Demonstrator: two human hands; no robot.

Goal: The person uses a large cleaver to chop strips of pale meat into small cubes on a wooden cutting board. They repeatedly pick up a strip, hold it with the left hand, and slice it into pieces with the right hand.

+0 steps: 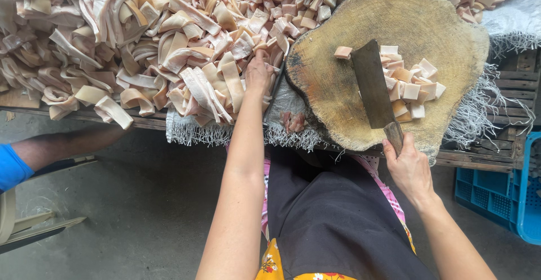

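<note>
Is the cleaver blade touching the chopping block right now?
Touching. The head view shows the cleaver blade resting flat on the wooden block, no gap visible, with the right hand on its handle.

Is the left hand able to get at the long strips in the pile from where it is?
Probably yes: the left hand already rests on the strips at the pile's edge, with nothing over them.
</note>
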